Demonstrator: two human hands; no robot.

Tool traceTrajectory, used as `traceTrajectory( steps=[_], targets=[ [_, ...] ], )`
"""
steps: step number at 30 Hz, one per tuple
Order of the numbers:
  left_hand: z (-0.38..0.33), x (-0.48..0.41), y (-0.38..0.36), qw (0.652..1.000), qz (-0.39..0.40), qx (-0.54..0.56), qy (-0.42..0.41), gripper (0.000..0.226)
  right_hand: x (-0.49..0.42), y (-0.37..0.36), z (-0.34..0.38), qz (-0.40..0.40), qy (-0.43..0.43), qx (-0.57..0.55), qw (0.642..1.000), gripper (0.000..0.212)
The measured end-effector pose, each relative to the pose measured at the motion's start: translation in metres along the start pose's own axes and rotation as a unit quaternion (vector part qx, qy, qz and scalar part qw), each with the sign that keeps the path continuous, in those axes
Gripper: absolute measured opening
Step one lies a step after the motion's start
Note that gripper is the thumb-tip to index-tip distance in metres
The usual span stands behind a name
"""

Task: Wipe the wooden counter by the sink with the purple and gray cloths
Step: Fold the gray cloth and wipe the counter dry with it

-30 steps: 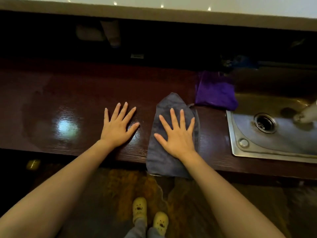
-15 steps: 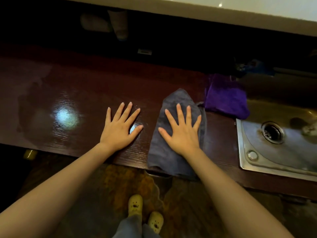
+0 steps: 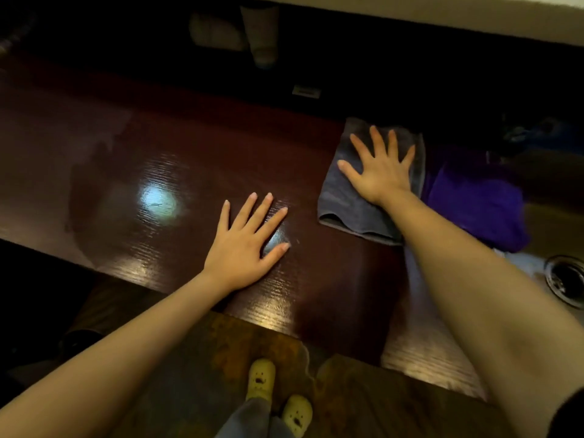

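Note:
A dark, glossy wooden counter [image 3: 189,159] runs across the view. The gray cloth [image 3: 344,200] lies folded on it toward the back right. My right hand [image 3: 379,169] presses flat on that cloth, fingers spread. Just right of it the purple cloth [image 3: 474,200] lies bunched at the sink's edge, touching the gray one. My left hand [image 3: 246,241] rests flat on the bare wood near the front edge, fingers apart, holding nothing.
The steel sink [image 3: 543,235] with its drain [image 3: 565,276] sits at the far right, partly hidden by my right arm. A damp sheen covers the counter's left part [image 3: 94,197]. Dim objects stand in the dark behind the counter [image 3: 259,36]. My yellow shoes [image 3: 278,396] show below.
My right hand has pushed the gray cloth away from the front edge toward the back of the counter, up against the purple cloth. The left hand stayed planted on the wood.

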State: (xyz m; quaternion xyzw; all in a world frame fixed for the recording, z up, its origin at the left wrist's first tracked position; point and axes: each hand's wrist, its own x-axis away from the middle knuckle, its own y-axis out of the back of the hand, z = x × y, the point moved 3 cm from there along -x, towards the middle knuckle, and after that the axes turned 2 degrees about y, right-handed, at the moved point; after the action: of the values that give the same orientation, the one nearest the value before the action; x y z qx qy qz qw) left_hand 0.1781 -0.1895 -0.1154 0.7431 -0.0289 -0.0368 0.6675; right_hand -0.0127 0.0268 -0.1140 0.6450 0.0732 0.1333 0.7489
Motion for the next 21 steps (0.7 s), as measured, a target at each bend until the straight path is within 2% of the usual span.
traceTrajectory(
  steps=[5,10,15,21],
  targets=[
    [0.000,-0.001,0.001,1.000,0.001,0.003,0.004,0.062,-0.027,0.004,-0.008,0.017,-0.019,0.009,1.000,0.069],
    [0.000,-0.001,0.001,1.000,-0.001,0.011,0.006,0.062,-0.006,0.001,0.006,-0.005,-0.015,0.009,1.000,0.067],
    [0.002,-0.001,0.000,1.000,0.002,0.013,0.004,0.063,0.062,-0.006,0.032,-0.011,0.009,-0.006,1.000,0.064],
    [0.003,-0.001,-0.001,0.999,0.002,0.045,-0.002,0.062,0.171,-0.019,0.049,-0.018,-0.005,0.012,1.000,0.065]
  ],
)
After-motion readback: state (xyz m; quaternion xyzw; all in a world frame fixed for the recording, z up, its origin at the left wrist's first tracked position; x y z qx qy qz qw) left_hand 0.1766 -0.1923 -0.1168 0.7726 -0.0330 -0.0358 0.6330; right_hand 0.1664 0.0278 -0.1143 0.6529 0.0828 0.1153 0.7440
